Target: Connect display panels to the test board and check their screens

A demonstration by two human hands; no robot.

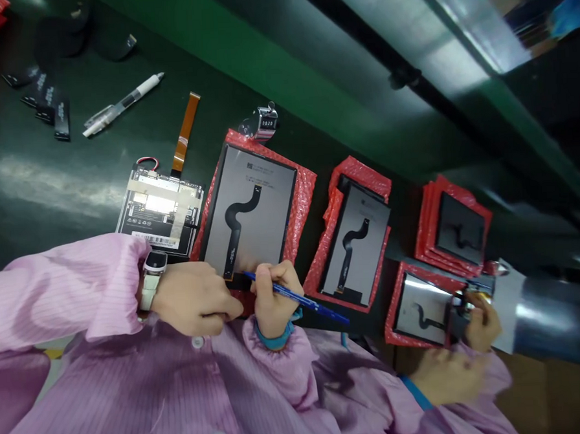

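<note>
A grey display panel [266, 225] with a curved black flex cable [232, 223] lies on red bubble wrap [304, 193] in front of me. My right hand [274, 302] is closed around a blue pen [314, 304], one end of it near the panel's lower edge by the cable's foot. At the panel's lower left corner, my left hand [192, 300] is curled with its fingers downward; what they grip, if anything, is hidden. Just beyond my left wrist rests a circuit board assembly [160, 207] with an orange ribbon cable [186, 135].
A white-and-clear pen [123, 106] and several black flex cables [53, 106] lie at the upper left. A tally counter [266, 122] stands behind the panel. To the right are another panel [357, 246], stacked wrapped panels [458, 227] and a co-worker's hands [448, 374] at a further panel [421, 307].
</note>
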